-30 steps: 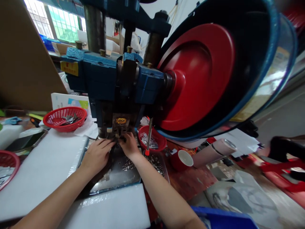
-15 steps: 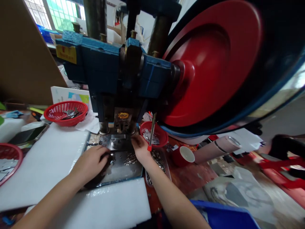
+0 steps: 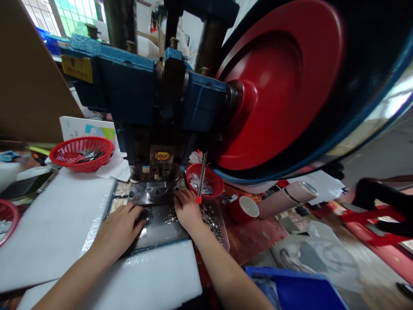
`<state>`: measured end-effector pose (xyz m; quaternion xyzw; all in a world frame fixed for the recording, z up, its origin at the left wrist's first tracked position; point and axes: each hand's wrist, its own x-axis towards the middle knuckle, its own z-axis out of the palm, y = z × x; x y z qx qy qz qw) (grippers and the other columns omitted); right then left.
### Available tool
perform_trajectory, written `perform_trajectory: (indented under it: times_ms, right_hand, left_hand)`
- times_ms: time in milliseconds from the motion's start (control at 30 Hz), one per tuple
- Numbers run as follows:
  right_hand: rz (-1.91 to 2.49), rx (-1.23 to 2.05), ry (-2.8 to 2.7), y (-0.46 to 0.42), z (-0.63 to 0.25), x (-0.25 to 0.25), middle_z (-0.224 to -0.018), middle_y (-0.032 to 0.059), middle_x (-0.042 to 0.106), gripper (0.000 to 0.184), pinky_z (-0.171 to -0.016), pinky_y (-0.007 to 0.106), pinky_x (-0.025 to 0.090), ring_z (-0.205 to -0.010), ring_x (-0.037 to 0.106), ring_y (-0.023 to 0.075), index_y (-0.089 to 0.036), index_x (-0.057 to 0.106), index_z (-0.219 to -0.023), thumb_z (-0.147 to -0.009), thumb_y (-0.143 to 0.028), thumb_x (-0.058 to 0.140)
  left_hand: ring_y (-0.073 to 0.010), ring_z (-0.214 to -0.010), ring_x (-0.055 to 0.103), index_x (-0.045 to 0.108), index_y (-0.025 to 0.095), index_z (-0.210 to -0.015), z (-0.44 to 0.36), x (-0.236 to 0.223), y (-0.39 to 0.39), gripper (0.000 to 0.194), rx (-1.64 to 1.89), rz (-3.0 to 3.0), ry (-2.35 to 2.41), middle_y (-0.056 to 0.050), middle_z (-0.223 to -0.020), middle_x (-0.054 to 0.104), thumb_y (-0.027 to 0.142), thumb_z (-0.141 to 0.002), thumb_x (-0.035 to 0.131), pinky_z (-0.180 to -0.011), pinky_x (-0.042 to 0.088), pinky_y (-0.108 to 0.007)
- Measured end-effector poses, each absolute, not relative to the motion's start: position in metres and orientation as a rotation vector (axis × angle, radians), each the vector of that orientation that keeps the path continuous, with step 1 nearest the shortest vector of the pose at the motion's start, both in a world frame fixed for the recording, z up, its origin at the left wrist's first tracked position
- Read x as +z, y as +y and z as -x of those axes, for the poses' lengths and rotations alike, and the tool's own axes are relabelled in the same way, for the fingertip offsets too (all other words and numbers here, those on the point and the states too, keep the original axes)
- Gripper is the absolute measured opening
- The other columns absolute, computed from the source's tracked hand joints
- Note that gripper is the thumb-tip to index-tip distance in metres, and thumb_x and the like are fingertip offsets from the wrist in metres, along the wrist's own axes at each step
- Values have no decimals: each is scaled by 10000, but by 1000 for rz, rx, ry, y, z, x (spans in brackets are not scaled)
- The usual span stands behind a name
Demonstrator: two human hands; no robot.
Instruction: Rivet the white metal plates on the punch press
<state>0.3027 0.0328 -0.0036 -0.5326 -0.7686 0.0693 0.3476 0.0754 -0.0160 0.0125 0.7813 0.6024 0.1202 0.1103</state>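
My left hand (image 3: 121, 228) rests at the left side of a shiny steel plate (image 3: 161, 239), its fingers loosely bent and its thumb apart from them. Small dark metal pieces (image 3: 148, 215) lie by its fingertips. At the plate's right side my right hand (image 3: 189, 211) lies with fingers stretched towards the die block (image 3: 153, 192), beside a pile of small metal studs (image 3: 171, 215). I see nothing held in it, though its fingertips' undersides are hidden. Above the die stands the blue press (image 3: 129, 86) with its ram (image 3: 161, 157) raised.
A clear tray of metal studs (image 3: 211, 221) sits right of the plate. Red baskets (image 3: 80, 155) stand around the press. A red cup (image 3: 243, 209), a pink flask (image 3: 287, 198) and a blue bin (image 3: 297, 284) are rightward. White foam (image 3: 64, 215) lies left, below a large red flywheel (image 3: 274, 86).
My right hand has drawn back a little from the die block towards the studs. My left hand has slipped slightly down from the block's edge. The whole view has shifted a bit.
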Motion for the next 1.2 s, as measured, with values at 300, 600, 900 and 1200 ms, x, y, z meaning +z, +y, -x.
perform_trajectory:
  times_ms: [300, 600, 900, 1200]
  right_hand:
    - [1466, 102, -2079, 28, -300, -3, -962, 52, 656, 174, -841, 338, 454, -918, 560, 218, -209, 670, -1001, -845, -210, 594]
    - [1443, 89, -2140, 28, -302, -4, -923, 24, 653, 75, -833, 329, 433, -909, 549, 202, -229, 687, -853, -849, -210, 614]
    - [1386, 63, -2117, 29, -299, -7, -912, 62, 638, 114, -813, 357, 435, -894, 536, 222, -191, 636, -858, -876, -157, 528]
    - [1184, 208, -1938, 50, -292, 21, -790, 45, 627, 113, -764, 303, 446, -799, 569, 180, -185, 612, -760, -819, -128, 534]
  left_hand:
    - [-240, -909, 611, 660, 231, -979, -69, 11, -15, 295, 427, -2208, 1709, -62, -989, 652, 403, -860, 453, -829, 457, -379]
    - [-257, -968, 607, 637, 222, -1085, -61, 10, -15, 339, 433, -2200, 1716, -81, -1081, 637, 401, -844, 481, -848, 471, -398]
    - [-271, -1024, 581, 620, 213, -1145, -61, 15, -18, 381, 412, -2229, 1739, -89, -1168, 615, 395, -840, 483, -896, 448, -416]
    - [-263, -890, 612, 685, 252, -902, -60, 28, -20, 305, 223, -2247, 1839, -61, -984, 647, 382, -866, 412, -745, 446, -389]
